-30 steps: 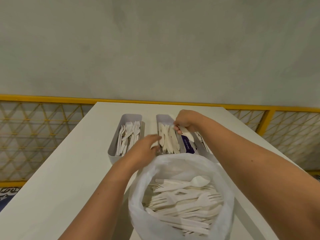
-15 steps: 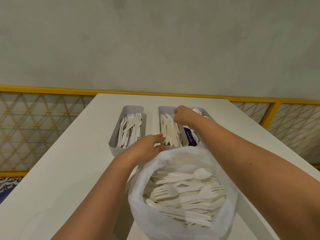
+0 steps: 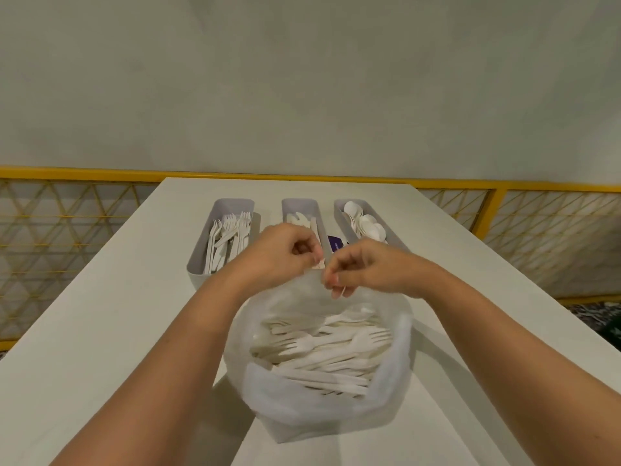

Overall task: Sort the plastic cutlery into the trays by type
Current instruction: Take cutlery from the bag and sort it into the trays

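Note:
A clear plastic bag (image 3: 393, 381) full of mixed white cutlery (image 3: 322, 354) stands on the table in front of me. My left hand (image 3: 285, 253) and my right hand (image 3: 363, 267) both pinch the bag's far rim, close together. Beyond them stand three grey trays: the left tray (image 3: 201, 247) holds forks, the middle tray (image 3: 300, 205) holds knives, the right tray (image 3: 383, 216) holds spoons. My hands hide the near ends of the middle and right trays.
The white table (image 3: 100, 314) runs to a far edge just past the trays. A yellow mesh railing (image 3: 537, 223) surrounds it, with a plain wall behind. A purple label (image 3: 335, 243) shows between the middle and right trays.
My right hand has come back from the knife tray to the bag's rim. My left hand has shifted right along the rim, and both now pinch the plastic.

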